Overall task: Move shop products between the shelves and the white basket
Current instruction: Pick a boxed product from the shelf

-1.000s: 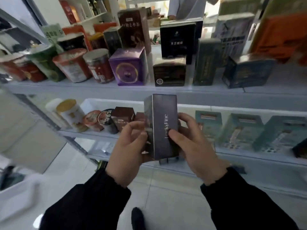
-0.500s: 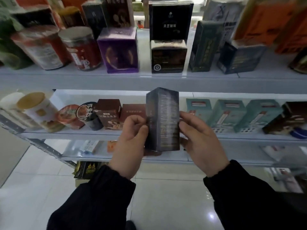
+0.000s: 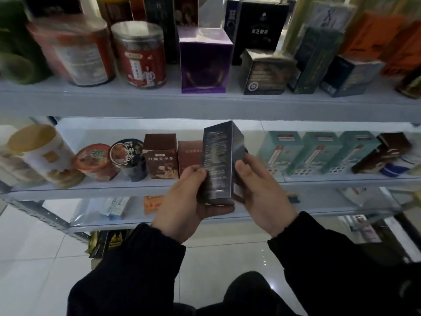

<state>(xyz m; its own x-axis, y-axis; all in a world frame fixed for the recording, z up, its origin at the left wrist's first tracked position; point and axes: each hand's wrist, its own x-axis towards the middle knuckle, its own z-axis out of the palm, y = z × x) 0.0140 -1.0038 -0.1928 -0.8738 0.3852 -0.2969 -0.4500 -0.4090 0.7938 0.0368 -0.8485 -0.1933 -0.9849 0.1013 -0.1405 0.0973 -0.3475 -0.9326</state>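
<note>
Turning the tall dark box [image 3: 217, 163] in both hands has filled the last second. The face with the brand name, shown a moment ago, has swung away. A panel of fine print now looks at the camera, with a plain side to its right. The left hand [image 3: 185, 201] grips the box low on its left edge, thumb on the printed panel and fingers under the base. The right hand [image 3: 259, 188] pinches the right edge, thumb on the near side and fingers behind. The box stands upright in the air in front of the middle shelf [image 3: 114, 190], touching no shelf. The view has also drawn nearer to the shelves. Between the brown boxes [image 3: 160, 156] and the row of teal boxes [image 3: 280, 153] there may be a gap, though the held box hides most of it. The white basket is out of view. My reading is that the product is being checked or oriented before it goes onto that shelf, and it is not yet placed
</note>
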